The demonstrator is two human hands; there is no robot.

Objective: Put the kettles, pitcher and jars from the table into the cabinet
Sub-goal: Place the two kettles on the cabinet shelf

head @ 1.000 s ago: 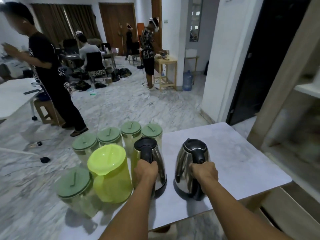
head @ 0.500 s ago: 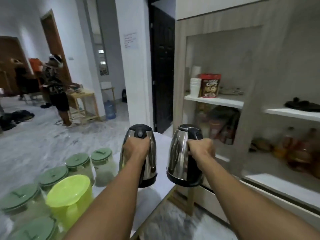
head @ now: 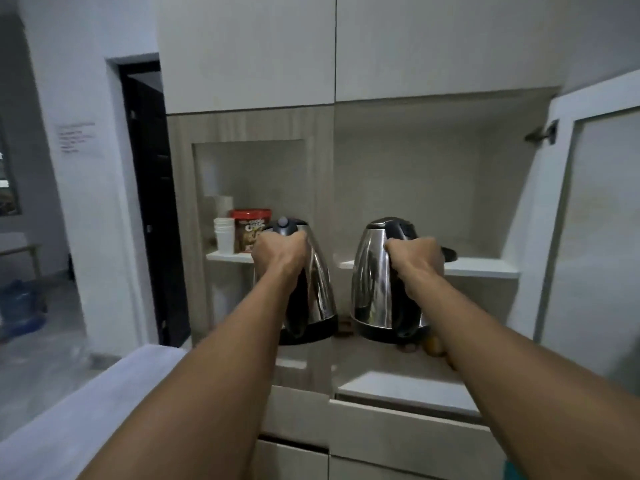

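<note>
I hold two steel kettles with black lids and bases up in the air in front of the cabinet. My left hand grips the handle of the left kettle. My right hand grips the handle of the right kettle. Both kettles hang about level with the white upper shelf of the open right compartment. The pitcher and the jars are out of view.
The cabinet door stands open at the right. A stack of white cups and a red snack box sit on the left shelf. A dark flat object lies on the right shelf. The table edge is at lower left, a dark doorway beyond.
I lifted both kettles off the table, turned right and came closer to the cabinet. The jars, pitcher and people have left the view; the kettles now hang at shelf height.
</note>
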